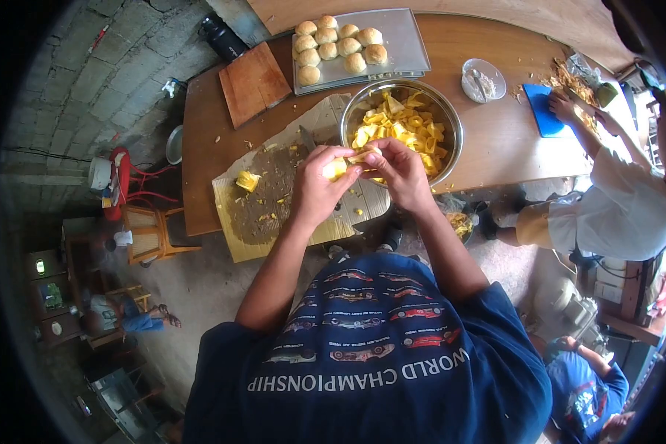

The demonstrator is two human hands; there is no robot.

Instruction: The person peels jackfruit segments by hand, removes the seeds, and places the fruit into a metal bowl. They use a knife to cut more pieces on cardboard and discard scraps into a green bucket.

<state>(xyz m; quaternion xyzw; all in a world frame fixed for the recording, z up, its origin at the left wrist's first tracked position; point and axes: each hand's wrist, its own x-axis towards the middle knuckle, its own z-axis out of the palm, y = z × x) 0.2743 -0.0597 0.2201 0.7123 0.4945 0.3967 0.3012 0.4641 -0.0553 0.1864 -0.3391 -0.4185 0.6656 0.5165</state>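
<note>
My left hand (pixel 318 186) is closed on a yellow piece of fruit (pixel 335 169), which looks like jackfruit. My right hand (pixel 402 175) pinches a paler bit of it (pixel 364 156), and the two hands almost meet over the near rim of a steel bowl (pixel 456 152). Yellow fruit strips (pixel 392 122) fill much of that bowl. To the left, a larger yellow chunk (pixel 248 180) lies on the stained cardboard (pixel 229 211) among small scraps. A knife (pixel 308 139) lies on the cardboard just beyond my left hand, its handle partly hidden.
Bread rolls (pixel 327 50) sit on a metal tray (pixel 403 44) at the back, beside a wooden board (pixel 255 85). A clear bowl (pixel 484 81) with a spoon stands right of the steel bowl. Farther right, a co-worker (pixel 607 192) handles peelings near a blue board (pixel 544 111).
</note>
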